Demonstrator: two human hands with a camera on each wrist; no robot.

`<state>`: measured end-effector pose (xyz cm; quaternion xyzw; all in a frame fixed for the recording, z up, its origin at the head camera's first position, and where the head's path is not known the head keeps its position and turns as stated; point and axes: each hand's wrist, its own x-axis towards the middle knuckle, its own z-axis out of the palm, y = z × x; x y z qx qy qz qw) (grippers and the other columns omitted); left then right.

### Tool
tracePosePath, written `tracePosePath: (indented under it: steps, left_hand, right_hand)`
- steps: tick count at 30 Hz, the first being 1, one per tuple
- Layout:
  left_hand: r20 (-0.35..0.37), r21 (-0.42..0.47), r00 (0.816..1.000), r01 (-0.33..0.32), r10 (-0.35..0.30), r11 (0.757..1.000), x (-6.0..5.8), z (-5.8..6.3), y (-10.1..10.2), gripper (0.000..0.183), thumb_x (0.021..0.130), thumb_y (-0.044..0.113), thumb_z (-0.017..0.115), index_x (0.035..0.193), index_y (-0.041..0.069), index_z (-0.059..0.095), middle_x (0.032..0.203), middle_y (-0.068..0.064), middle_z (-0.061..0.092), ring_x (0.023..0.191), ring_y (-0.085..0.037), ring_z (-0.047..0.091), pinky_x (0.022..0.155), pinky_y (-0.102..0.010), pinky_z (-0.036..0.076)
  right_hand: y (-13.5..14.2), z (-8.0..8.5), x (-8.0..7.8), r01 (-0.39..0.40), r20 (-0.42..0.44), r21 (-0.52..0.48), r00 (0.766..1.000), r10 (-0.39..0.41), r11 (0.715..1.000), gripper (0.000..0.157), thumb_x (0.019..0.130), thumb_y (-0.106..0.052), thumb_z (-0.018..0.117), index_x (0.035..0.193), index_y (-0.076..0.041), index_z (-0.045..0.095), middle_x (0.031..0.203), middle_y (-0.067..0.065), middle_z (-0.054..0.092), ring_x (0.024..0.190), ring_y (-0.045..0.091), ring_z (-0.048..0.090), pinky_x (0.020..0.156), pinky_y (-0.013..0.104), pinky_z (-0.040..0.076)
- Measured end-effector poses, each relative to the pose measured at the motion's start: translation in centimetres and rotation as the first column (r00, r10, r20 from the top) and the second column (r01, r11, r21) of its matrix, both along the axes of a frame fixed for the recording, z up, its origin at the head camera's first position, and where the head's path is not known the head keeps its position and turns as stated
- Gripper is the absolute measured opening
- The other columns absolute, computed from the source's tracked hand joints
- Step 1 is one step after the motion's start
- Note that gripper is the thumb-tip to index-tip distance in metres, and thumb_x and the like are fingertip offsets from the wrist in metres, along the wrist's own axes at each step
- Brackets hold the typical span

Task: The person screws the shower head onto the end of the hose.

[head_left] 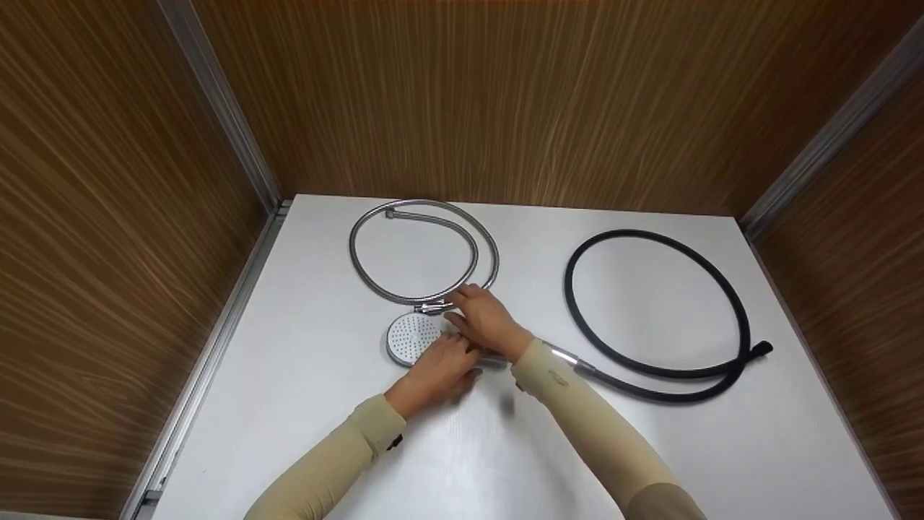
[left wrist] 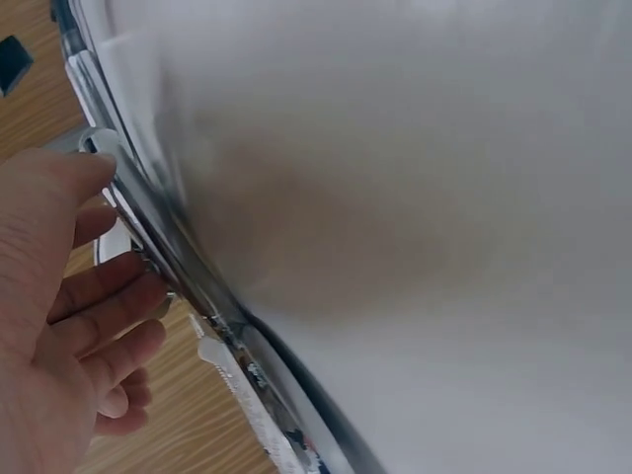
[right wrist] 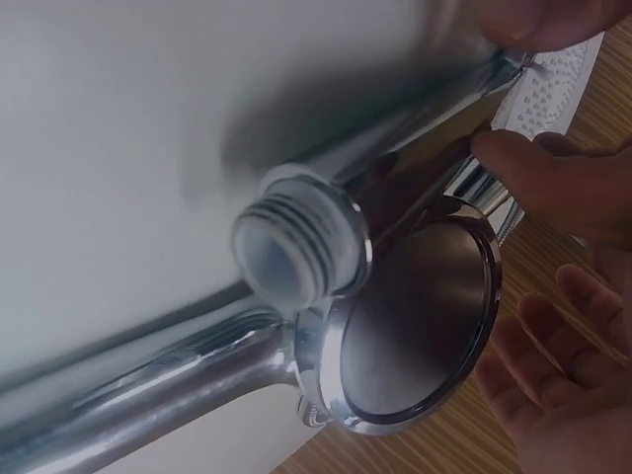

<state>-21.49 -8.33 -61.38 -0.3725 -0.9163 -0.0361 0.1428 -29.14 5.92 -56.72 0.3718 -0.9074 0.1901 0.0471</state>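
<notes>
A chrome shower head with a white dotted spray face (head_left: pixel 413 338) lies near the middle of the white table. My left hand (head_left: pixel 440 367) grips its neck, the fingers over the top and the thumb on the near side. Its bare threaded end (right wrist: pixel 286 242) shows in the right wrist view. My right hand (head_left: pixel 491 321) hovers above with loosely spread fingers (right wrist: pixel 558 360), the thumb close to the handle. Under it, mostly hidden in the head view, lies a second shower head with a round chrome back (right wrist: pixel 420 316). Its handle (head_left: pixel 561 354) leads to the black hose (head_left: pixel 743 318).
A coiled silver metal hose (head_left: pixel 354 253) lies behind the hands. Its inner end has a metal nut (head_left: pixel 390 213). A small chrome fitting (head_left: pixel 433 308) sits by the coil's near side. Wood-grain panels (head_left: pixel 491 101) enclose the table (head_left: pixel 303 433) at the back and sides.
</notes>
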Motion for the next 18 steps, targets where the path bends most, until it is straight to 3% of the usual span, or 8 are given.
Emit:
tracePosePath:
  steps: [5,13,18]
  left_hand:
    - [-0.047,0.007,0.999,0.013,-0.013,1.0,0.2,-0.4,-0.5,0.031,0.096,0.032,0.074,0.118,0.012,0.067,0.113,-0.007,0.069,0.105,-0.027,0.067,0.096,-0.043,0.054]
    - [-0.032,-0.031,0.999,-0.006,0.005,1.0,0.5,-0.7,-0.3,0.031,0.098,0.03,0.072,0.122,0.011,0.069,0.121,-0.007,0.068,0.113,-0.026,0.065,0.101,-0.04,0.053]
    - [-0.126,-0.06,0.991,0.032,-0.04,0.998,0.7,-1.2,0.8,0.025,0.1,0.029,0.068,0.117,0.011,0.071,0.114,-0.004,0.07,0.102,-0.021,0.065,0.092,-0.035,0.053]
  right_hand:
    - [-0.6,-0.2,-0.5,0.002,0.05,0.034,0.999,-0.004,0.999,0.033,0.104,-0.021,0.067,0.132,-0.003,0.068,0.133,0.015,0.067,0.126,0.033,0.062,0.11,0.047,0.05]
    - [-1.1,-0.9,-1.1,-0.056,0.035,0.014,0.998,0.055,0.998,0.032,0.1,-0.015,0.072,0.129,-0.003,0.07,0.128,0.016,0.07,0.122,0.035,0.064,0.106,0.049,0.052]
    - [-1.4,-1.5,-1.7,-0.053,0.063,-0.008,0.997,0.053,0.999,0.032,0.098,-0.012,0.073,0.129,-0.001,0.07,0.125,0.018,0.072,0.118,0.037,0.066,0.102,0.051,0.054]
